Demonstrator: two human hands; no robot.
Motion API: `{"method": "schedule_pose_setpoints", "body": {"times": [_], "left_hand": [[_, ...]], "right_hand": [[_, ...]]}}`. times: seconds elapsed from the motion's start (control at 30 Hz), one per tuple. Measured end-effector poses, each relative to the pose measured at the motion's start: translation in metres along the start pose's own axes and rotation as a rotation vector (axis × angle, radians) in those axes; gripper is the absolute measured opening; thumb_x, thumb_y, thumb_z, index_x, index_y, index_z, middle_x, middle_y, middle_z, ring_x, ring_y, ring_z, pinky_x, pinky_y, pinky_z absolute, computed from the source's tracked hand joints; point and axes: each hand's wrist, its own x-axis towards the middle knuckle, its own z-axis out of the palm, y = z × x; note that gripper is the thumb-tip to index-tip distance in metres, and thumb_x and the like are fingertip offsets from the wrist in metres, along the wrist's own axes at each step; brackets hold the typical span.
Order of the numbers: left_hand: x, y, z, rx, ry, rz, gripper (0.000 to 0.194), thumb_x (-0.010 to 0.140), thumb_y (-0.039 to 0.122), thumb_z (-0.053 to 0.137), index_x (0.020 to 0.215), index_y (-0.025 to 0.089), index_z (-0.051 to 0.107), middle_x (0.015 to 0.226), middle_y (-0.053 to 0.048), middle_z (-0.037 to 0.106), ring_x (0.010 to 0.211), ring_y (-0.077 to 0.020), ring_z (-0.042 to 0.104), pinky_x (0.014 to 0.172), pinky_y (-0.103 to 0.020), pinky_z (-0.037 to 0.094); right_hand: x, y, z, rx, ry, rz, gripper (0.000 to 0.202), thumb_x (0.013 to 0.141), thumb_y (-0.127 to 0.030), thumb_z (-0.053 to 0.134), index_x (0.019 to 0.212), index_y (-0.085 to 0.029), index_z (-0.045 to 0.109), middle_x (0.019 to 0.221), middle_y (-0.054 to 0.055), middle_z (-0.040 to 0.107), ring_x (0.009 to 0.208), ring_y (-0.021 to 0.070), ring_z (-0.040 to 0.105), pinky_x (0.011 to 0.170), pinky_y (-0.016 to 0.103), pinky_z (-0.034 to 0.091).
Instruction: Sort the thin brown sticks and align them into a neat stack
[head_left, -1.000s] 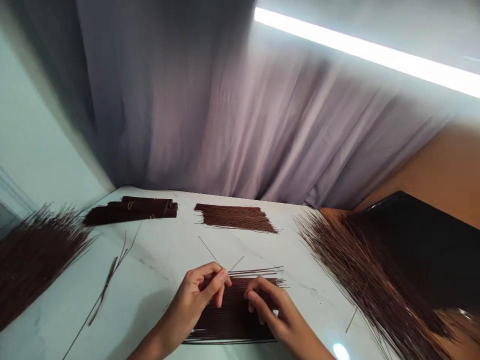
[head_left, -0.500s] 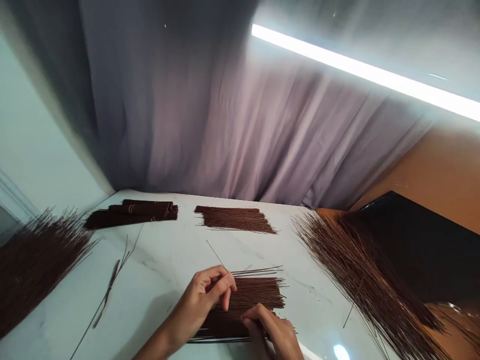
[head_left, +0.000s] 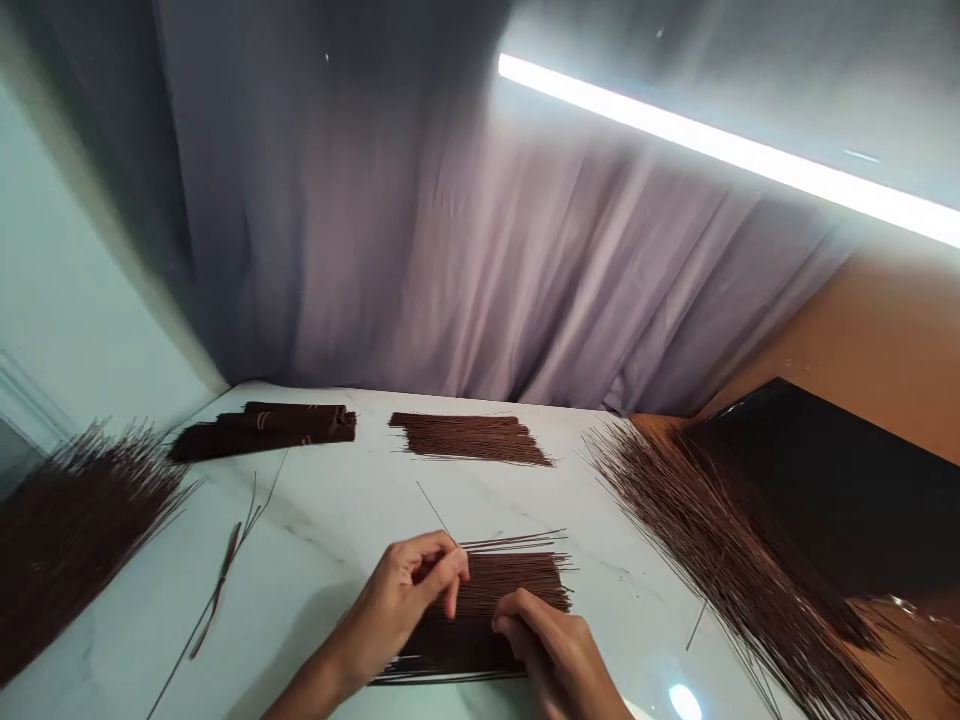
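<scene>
My left hand (head_left: 420, 590) is closed in a pinch on a thin brown stick (head_left: 435, 508), which slants up and left from the fingertips. It hovers over the left part of a flat row of thin dark brown sticks (head_left: 517, 583) laid side by side. My right hand (head_left: 551, 640) is closed, thumb and forefinger pressed together over the right part of the row; what they hold, if anything, is hidden. A few loose sticks (head_left: 517, 543) lie along the row's far edge. The hands cover part of the row's near side.
Behind the hands lies another flat stick row (head_left: 472, 438). Tied dark rolls (head_left: 285, 425) rest at the back left. Large stick piles stand at the left (head_left: 82, 530) and right (head_left: 720, 550). A small tied bunch (head_left: 221, 580) lies on the white marbled table (head_left: 315, 540).
My right hand has shifted slightly to the right, uncovering more of the row between the hands. My left hand stays nearly in place, still pinching the stick.
</scene>
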Motion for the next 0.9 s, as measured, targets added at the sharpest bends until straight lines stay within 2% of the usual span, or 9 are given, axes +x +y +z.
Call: {"method": "schedule_pose_setpoints", "body": {"times": [0.07, 0.13, 0.23, 0.33, 0.43, 0.5, 0.6, 0.7, 0.9], "left_hand": [[-0.006, -0.001, 0.009, -0.055, -0.11, -0.009, 0.036, 0.1, 0.045, 0.052, 0.079, 0.019, 0.065, 0.055, 0.004, 0.057, 0.065, -0.0151, 0.051, 0.072, -0.025, 0.039], [-0.011, -0.006, 0.019, -0.092, -0.229, -0.045, 0.035, 0.099, 0.044, 0.054, 0.078, 0.018, 0.065, 0.053, 0.005, 0.056, 0.059, -0.0137, 0.049, 0.07, -0.025, 0.039], [-0.01, -0.014, 0.028, -0.051, -0.263, -0.075, 0.038, 0.098, 0.044, 0.056, 0.072, 0.018, 0.063, 0.055, 0.005, 0.055, 0.056, -0.0125, 0.046, 0.063, -0.024, 0.036], [-0.001, -0.017, 0.022, 0.022, -0.047, -0.05, 0.041, 0.099, 0.047, 0.054, 0.07, 0.019, 0.059, 0.058, 0.004, 0.053, 0.061, -0.0136, 0.047, 0.062, -0.024, 0.034], [0.003, -0.013, 0.012, -0.026, 0.056, -0.05, 0.039, 0.1, 0.049, 0.052, 0.077, 0.019, 0.061, 0.057, 0.005, 0.053, 0.061, -0.0137, 0.044, 0.062, -0.024, 0.033], [0.002, -0.008, 0.009, -0.111, 0.018, -0.084, 0.038, 0.099, 0.05, 0.053, 0.079, 0.019, 0.063, 0.056, 0.004, 0.055, 0.057, -0.0124, 0.038, 0.059, -0.024, 0.03], [-0.002, 0.0, 0.011, -0.251, -0.056, -0.211, 0.038, 0.096, 0.052, 0.056, 0.08, 0.018, 0.064, 0.056, 0.003, 0.057, 0.054, -0.011, 0.032, 0.053, -0.023, 0.024], [-0.002, 0.001, 0.013, -0.295, -0.084, -0.242, 0.044, 0.095, 0.056, 0.054, 0.081, 0.016, 0.066, 0.056, 0.001, 0.06, 0.052, -0.0103, 0.032, 0.048, -0.021, 0.018], [0.006, -0.016, 0.014, -0.246, -0.034, -0.107, 0.035, 0.09, 0.052, 0.067, 0.083, 0.018, 0.061, 0.055, 0.005, 0.06, 0.039, -0.0051, 0.03, 0.038, -0.019, 0.017]], "right_hand": [[0.01, 0.008, -0.01, 0.012, -0.143, 0.063, 0.025, 0.106, -0.025, 0.039, 0.09, -0.022, 0.057, 0.072, -0.002, 0.06, 0.059, 0.0111, 0.052, 0.056, 0.02, 0.04], [0.036, 0.004, -0.036, -0.044, -0.225, 0.05, 0.024, 0.106, -0.025, 0.042, 0.089, -0.021, 0.06, 0.076, -0.001, 0.064, 0.065, 0.012, 0.056, 0.061, 0.021, 0.042], [0.065, -0.016, -0.066, -0.25, -0.176, -0.158, 0.025, 0.104, -0.019, 0.042, 0.087, -0.021, 0.06, 0.076, 0.001, 0.065, 0.071, 0.0148, 0.057, 0.062, 0.023, 0.04], [0.049, -0.027, -0.05, -0.321, 0.063, -0.313, 0.023, 0.102, -0.013, 0.04, 0.09, -0.02, 0.058, 0.072, 0.002, 0.062, 0.066, 0.0154, 0.055, 0.057, 0.024, 0.036], [0.007, -0.018, -0.013, -0.162, 0.191, -0.174, 0.02, 0.103, -0.013, 0.042, 0.093, -0.021, 0.057, 0.071, -0.001, 0.061, 0.059, 0.0119, 0.055, 0.054, 0.021, 0.038], [-0.013, -0.009, 0.001, -0.079, 0.15, -0.015, 0.02, 0.104, -0.02, 0.043, 0.09, -0.022, 0.056, 0.069, -0.002, 0.06, 0.056, 0.0107, 0.055, 0.053, 0.02, 0.04], [-0.018, -0.003, -0.003, -0.024, 0.073, 0.15, 0.024, 0.106, -0.029, 0.044, 0.086, -0.023, 0.056, 0.068, -0.002, 0.059, 0.055, 0.0112, 0.054, 0.051, 0.019, 0.041], [-0.008, -0.008, -0.017, -0.011, 0.002, 0.171, 0.026, 0.106, -0.033, 0.044, 0.085, -0.023, 0.056, 0.07, -0.001, 0.061, 0.059, 0.0125, 0.056, 0.054, 0.021, 0.043], [0.004, -0.015, -0.036, 0.002, -0.176, 0.163, 0.028, 0.107, -0.035, 0.042, 0.088, -0.023, 0.058, 0.075, 0.0, 0.063, 0.066, 0.0143, 0.058, 0.061, 0.023, 0.045]]}}
